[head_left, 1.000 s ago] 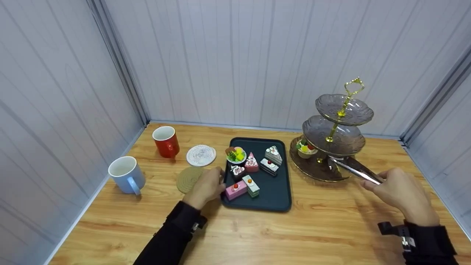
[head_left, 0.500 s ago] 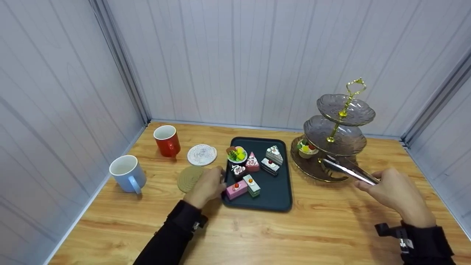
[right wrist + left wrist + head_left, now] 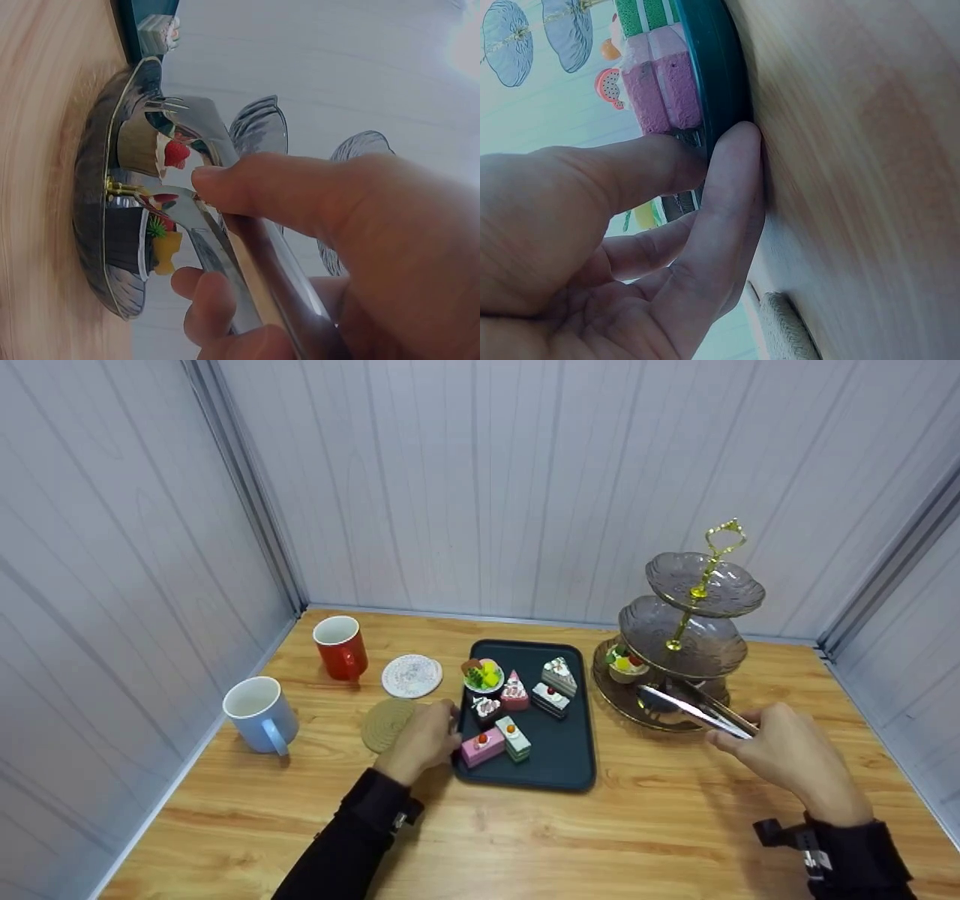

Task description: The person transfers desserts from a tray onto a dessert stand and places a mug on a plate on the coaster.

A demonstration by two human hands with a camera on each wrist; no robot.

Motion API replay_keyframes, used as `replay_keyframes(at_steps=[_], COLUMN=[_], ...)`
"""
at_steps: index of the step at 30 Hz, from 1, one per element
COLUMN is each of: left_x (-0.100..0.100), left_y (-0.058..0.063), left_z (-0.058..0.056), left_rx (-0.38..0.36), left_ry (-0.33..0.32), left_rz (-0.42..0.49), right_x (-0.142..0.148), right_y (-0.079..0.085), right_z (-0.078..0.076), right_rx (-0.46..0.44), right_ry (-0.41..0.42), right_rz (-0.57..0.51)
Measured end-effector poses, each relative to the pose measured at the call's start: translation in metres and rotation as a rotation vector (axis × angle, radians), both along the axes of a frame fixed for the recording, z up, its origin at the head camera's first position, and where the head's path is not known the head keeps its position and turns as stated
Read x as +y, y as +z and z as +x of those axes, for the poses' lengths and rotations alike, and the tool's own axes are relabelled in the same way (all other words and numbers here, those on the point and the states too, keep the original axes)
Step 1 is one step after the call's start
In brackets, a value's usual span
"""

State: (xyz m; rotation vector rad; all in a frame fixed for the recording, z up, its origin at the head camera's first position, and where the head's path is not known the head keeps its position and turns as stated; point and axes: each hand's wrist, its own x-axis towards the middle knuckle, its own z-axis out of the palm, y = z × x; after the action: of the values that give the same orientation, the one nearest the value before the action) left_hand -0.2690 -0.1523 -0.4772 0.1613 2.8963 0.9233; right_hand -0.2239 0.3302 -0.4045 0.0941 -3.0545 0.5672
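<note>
My left hand [image 3: 421, 741] pinches the left rim of the dark green tray [image 3: 559, 769]. In the left wrist view its thumb is inside the rim and its fingers lie along the outside. Small cakes sit on the tray, among them a pink cake [image 3: 482, 748] and a green layered cake [image 3: 513, 739]. My right hand [image 3: 795, 761] grips metal tongs [image 3: 697, 711], whose ends reach over the bottom plate of a three-tier stand [image 3: 682, 637]. In the right wrist view, a beige-cup cupcake [image 3: 138, 146] and a dark-cup cupcake [image 3: 126, 238] stand close by the parted tong ends.
A red mug [image 3: 340, 649] and a light blue mug [image 3: 260, 716] stand at the left. Between them and the tray lie a white coaster [image 3: 412, 676] and a woven coaster [image 3: 384, 725]. Pale panel walls [image 3: 510, 495] enclose the table at the back and sides.
My right hand has moved left, carrying the tong ends across the bottom plate toward its front left. My left hand and the tray stay in place.
</note>
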Motion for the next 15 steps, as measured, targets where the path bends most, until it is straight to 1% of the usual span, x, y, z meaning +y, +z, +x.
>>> replay_keyframes(at_steps=[3,6,15], left_x=[0.0,0.0,-0.001], left_y=[-0.001,-0.001,-0.002], left_z=[0.0,-0.001,-0.002], left_rx=[-0.015,-0.014,-0.008], left_ry=[0.007,0.008,0.007], left_rz=[0.006,0.014,0.027], right_x=[-0.004,-0.008,-0.022], right_y=[-0.001,-0.002,-0.005], right_z=[-0.001,-0.001,-0.003], right_rx=[0.011,0.026,0.023], right_ry=[0.017,0.027,0.032], right_rz=[0.001,0.0,-0.014])
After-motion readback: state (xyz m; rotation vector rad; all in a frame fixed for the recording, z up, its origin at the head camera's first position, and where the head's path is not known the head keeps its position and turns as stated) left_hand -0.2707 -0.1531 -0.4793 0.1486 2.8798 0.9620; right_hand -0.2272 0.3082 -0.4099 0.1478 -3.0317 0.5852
